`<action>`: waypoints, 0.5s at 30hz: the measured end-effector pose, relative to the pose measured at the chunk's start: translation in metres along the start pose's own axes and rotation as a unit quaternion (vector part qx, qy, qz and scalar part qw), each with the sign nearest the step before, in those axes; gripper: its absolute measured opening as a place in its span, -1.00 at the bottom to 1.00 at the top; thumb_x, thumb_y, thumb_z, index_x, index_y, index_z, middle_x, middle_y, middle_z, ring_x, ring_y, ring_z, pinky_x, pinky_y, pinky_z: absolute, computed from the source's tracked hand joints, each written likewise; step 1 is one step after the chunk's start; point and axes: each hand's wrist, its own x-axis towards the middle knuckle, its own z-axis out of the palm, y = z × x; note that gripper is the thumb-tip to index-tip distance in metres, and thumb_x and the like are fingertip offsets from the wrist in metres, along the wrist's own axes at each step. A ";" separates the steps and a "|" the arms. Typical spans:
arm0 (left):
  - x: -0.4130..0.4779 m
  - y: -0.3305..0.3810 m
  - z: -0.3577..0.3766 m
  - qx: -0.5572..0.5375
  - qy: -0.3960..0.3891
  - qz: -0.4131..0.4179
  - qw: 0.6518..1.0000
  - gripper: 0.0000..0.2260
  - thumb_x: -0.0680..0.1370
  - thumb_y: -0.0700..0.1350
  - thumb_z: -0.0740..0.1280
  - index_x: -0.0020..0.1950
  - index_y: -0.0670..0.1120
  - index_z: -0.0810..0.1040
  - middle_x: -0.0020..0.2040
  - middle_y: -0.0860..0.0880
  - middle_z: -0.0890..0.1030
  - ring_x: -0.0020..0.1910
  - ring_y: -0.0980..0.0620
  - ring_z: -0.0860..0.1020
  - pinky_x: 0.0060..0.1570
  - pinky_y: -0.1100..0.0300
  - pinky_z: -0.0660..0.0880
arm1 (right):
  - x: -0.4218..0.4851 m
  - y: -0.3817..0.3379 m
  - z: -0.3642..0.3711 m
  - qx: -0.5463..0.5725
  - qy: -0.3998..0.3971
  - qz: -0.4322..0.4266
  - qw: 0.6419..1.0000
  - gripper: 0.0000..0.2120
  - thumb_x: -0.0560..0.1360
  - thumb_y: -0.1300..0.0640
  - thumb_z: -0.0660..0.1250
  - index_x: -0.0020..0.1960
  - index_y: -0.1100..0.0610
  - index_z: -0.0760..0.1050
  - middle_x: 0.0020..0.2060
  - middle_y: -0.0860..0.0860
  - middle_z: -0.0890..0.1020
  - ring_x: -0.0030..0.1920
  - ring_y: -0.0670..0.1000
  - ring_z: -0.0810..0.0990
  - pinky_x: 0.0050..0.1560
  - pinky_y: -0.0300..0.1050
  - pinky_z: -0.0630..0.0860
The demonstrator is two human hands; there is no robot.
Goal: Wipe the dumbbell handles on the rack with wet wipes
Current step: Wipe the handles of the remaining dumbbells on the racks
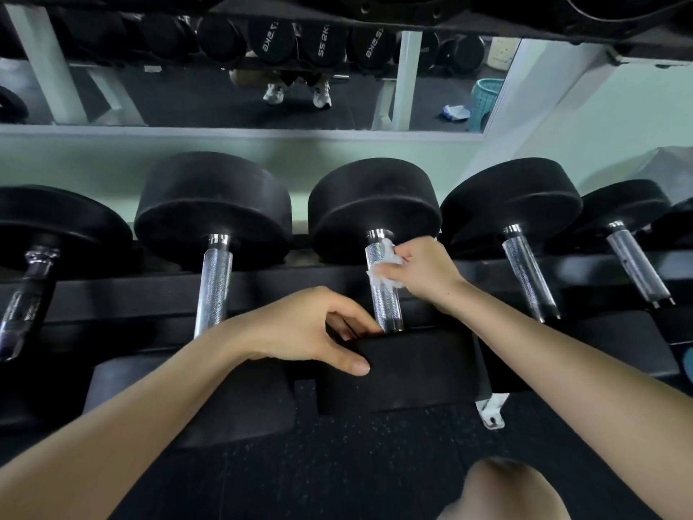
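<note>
Pinching one crumpled wet wipe [388, 262] in the fingers [412, 253] of the right hand [425, 273], pressed against the right side of the middle handle [385, 302] toward its far end. Bracing with the left hand [307, 328]: thumb laid across the near head [416, 369], other fingers curled over its top edge, touching the handle's near end. Judged very heavy and rigid as a whole, so best left lying on the rack [483, 273] and turned in place, never lifted. Knurled chrome under the wipe, likely grippy rather than slick; wipe itself soft, limp, damp, easily torn, so better wrapped around the bar and slid along its length. Counted along this row: five handles in view, two to the left of the left fingers, two to the right of the right fingers, one between them; one wipe; two hands.
</note>
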 end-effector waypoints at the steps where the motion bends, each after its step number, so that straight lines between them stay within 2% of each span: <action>1: 0.000 0.000 0.000 -0.002 0.001 0.000 1.000 -0.62 0.34 -0.11 0.55 0.12 0.09 0.60 -0.01 0.11 0.65 0.04 0.13 0.60 0.11 0.18 0.54 | 0.002 -0.001 0.000 0.005 0.002 0.008 1.000 -0.47 0.40 0.11 0.47 -0.53 0.12 0.17 -0.60 -0.03 0.24 -0.56 -0.11 0.20 -0.56 -0.29 0.17; 3: -0.001 -0.002 0.001 -0.011 0.001 0.001 1.000 -0.62 0.34 -0.12 0.55 0.13 0.06 0.60 -0.01 0.10 0.66 0.04 0.11 0.60 0.12 0.13 0.54 | -0.001 -0.001 -0.001 -0.005 -0.019 0.024 1.000 -0.48 0.41 0.10 0.47 -0.54 0.13 0.21 -0.66 -0.07 0.27 -0.60 -0.12 0.24 -0.57 -0.31 0.18; 5: -0.002 -0.002 0.002 -0.020 0.003 0.000 1.000 -0.62 0.34 -0.12 0.55 0.13 0.06 0.61 -0.03 0.12 0.66 0.05 0.12 0.60 0.12 0.14 0.54 | -0.011 0.003 -0.005 -0.059 -0.079 0.046 0.994 -0.48 0.42 0.05 0.45 -0.54 0.12 0.21 -0.70 -0.07 0.26 -0.62 -0.12 0.24 -0.58 -0.30 0.16; 7: -0.001 -0.002 0.002 -0.021 0.004 0.000 1.000 -0.64 0.34 -0.12 0.54 0.11 0.09 0.61 -0.04 0.13 0.66 0.05 0.13 0.59 0.12 0.17 0.54 | -0.022 0.007 -0.008 -0.128 -0.146 0.067 0.979 -0.47 0.41 -0.07 0.44 -0.53 0.11 0.22 -0.61 -0.06 0.23 -0.55 -0.10 0.20 -0.56 -0.26 0.10; 9: 0.000 -0.003 0.002 -0.022 0.003 -0.003 1.000 -0.64 0.34 -0.12 0.55 0.09 0.11 0.61 -0.04 0.13 0.65 0.06 0.14 0.58 0.11 0.19 0.54 | -0.027 0.012 -0.009 -0.129 -0.169 0.082 0.974 -0.49 0.37 -0.13 0.45 -0.52 0.10 0.27 -0.59 -0.06 0.23 -0.53 -0.09 0.19 -0.52 -0.23 0.11; 11: 0.001 -0.003 0.001 -0.025 0.001 -0.006 1.000 -0.64 0.33 -0.12 0.55 0.08 0.12 0.61 -0.03 0.12 0.65 0.06 0.13 0.58 0.10 0.18 0.54 | -0.020 0.016 -0.006 -0.031 -0.130 0.092 0.987 -0.49 0.36 -0.04 0.51 -0.52 0.09 0.24 -0.64 -0.10 0.22 -0.57 -0.12 0.20 -0.51 -0.21 0.18; 13: 0.002 -0.003 0.000 -0.027 -0.004 -0.008 1.000 -0.63 0.33 -0.11 0.56 0.08 0.13 0.61 -0.02 0.11 0.65 0.05 0.13 0.59 0.11 0.15 0.54 | -0.004 0.016 0.000 0.060 -0.048 0.091 0.993 -0.46 0.35 0.11 0.52 -0.52 0.07 0.17 -0.66 -0.13 0.19 -0.55 -0.11 0.23 -0.48 -0.16 0.34; 15: 0.003 -0.003 0.000 -0.027 -0.006 -0.010 1.000 -0.63 0.32 -0.11 0.56 0.07 0.14 0.61 -0.02 0.12 0.65 0.04 0.14 0.59 0.11 0.14 0.54 | 0.015 0.012 0.007 0.116 -0.004 0.102 0.988 -0.52 0.36 0.16 0.49 -0.52 0.10 0.22 -0.63 -0.09 0.27 -0.51 -0.09 0.28 -0.45 -0.11 0.41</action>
